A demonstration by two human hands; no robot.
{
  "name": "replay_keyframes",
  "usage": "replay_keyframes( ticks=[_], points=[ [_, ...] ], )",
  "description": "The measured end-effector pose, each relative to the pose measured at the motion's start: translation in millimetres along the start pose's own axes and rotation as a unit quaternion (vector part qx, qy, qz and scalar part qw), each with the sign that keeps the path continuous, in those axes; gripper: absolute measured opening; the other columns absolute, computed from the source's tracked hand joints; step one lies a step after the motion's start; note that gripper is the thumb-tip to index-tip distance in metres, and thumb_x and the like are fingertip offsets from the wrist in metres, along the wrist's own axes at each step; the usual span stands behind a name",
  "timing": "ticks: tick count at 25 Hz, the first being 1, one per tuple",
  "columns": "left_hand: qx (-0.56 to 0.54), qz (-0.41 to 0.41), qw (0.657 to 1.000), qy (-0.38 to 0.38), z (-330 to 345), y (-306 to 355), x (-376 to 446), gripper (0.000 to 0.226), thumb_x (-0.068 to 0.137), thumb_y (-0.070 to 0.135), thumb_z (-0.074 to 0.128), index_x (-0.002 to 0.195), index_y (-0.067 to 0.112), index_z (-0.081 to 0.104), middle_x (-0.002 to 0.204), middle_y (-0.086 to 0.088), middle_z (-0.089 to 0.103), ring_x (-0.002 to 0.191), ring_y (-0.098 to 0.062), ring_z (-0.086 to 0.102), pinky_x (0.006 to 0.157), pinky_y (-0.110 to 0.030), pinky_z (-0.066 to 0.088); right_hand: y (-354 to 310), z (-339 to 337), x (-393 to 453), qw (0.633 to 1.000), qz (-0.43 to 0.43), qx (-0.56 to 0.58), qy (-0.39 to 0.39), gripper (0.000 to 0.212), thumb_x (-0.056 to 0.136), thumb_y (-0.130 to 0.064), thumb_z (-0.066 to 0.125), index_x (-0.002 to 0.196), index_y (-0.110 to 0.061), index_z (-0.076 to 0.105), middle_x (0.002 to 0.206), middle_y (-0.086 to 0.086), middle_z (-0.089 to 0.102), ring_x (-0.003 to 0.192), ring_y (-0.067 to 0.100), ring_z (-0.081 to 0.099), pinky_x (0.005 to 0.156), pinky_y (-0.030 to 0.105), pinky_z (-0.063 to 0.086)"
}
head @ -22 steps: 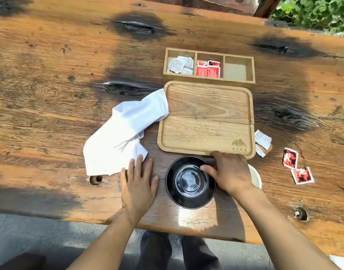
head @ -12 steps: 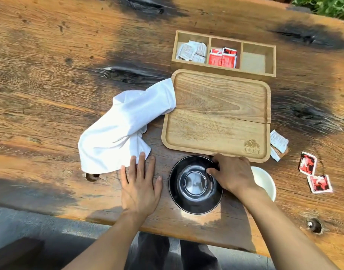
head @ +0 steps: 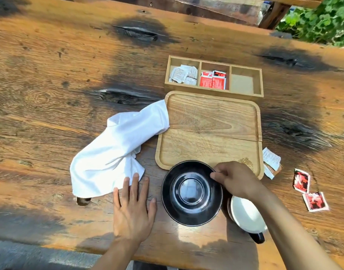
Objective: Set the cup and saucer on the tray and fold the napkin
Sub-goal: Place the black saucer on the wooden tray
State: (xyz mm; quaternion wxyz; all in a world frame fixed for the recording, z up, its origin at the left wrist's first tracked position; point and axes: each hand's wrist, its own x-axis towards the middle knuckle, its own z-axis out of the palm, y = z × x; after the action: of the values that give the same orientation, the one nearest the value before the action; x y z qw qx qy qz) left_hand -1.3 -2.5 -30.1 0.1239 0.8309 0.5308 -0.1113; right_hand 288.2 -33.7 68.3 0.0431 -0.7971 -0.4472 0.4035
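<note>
- The black saucer [head: 192,193] is pinched at its far-right rim by the right hand [head: 236,181], its far edge overlapping the tray [head: 210,131].
- The left hand [head: 133,209] is laid flat, fingers [head: 136,184] spread, on the wooden surface [head: 50,84].
- The napkin [head: 116,151] is stretched from near left to far right.

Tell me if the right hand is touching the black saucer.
Touching: the head view shows the right hand pinching the black saucer's far-right rim.

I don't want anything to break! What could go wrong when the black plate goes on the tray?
1. The right hand pinches only the far rim of the saucer, so it might tip or slip.
2. The saucer already overlaps the tray edge and could catch on the raised rim.
3. The cup sits right under the right forearm and might get knocked.
</note>
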Motion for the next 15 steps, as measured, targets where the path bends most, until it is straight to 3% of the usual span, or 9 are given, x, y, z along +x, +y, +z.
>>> replay_keyframes(
  ticks=[3,6,11,15],
  points=[
    [-0.007,-0.004,1.0,0.004,-1,0,1,0.065,0.093,0.052,0.015,0.147,0.021,0.034,0.155,-0.01,0.036,0.143,-0.035,0.027,0.114,-0.056,0.019,2,-12,8,0.974,0.048,0.22,0.038,0.032,0.09,-0.031,0.061,0.064,-0.013,0.055,0.06,-0.002,0.051,0.062,0.016,0.047,0.065,0.031,0.039],
    [-0.012,-0.003,1.0,0.002,-1,0,1,0.065,0.093,0.051,0.016,0.147,0.021,0.036,0.155,-0.01,0.037,0.143,-0.035,0.028,0.114,-0.056,0.019,-9,-13,23,0.933,0.073,0.342,0.086,0.026,0.09,-0.028,0.06,0.067,-0.016,0.056,0.07,0.004,0.055,0.071,0.017,0.047,0.07,0.033,0.034],
    [-0.001,-0.006,1.0,0.0,-2,0,0,0.065,0.093,0.052,0.017,0.148,0.022,0.034,0.155,-0.01,0.036,0.144,-0.034,0.027,0.114,-0.057,0.022,-38,0,54,0.83,0.175,0.512,0.137,0.034,0.088,-0.018,0.063,0.06,-0.021,0.044,0.064,0.0,0.055,0.051,0.012,0.043,0.05,0.024,0.028],
    [0.001,-0.001,1.0,0.004,-2,0,0,0.064,0.093,0.051,0.021,0.147,0.02,0.037,0.155,-0.01,0.036,0.143,-0.034,0.028,0.113,-0.059,0.023,-59,14,79,0.767,0.243,0.579,0.13,0.015,0.089,-0.015,0.063,0.075,-0.017,0.055,0.075,0.002,0.068,0.045,0.008,0.039,0.035,0.018,0.028]
  ],
)
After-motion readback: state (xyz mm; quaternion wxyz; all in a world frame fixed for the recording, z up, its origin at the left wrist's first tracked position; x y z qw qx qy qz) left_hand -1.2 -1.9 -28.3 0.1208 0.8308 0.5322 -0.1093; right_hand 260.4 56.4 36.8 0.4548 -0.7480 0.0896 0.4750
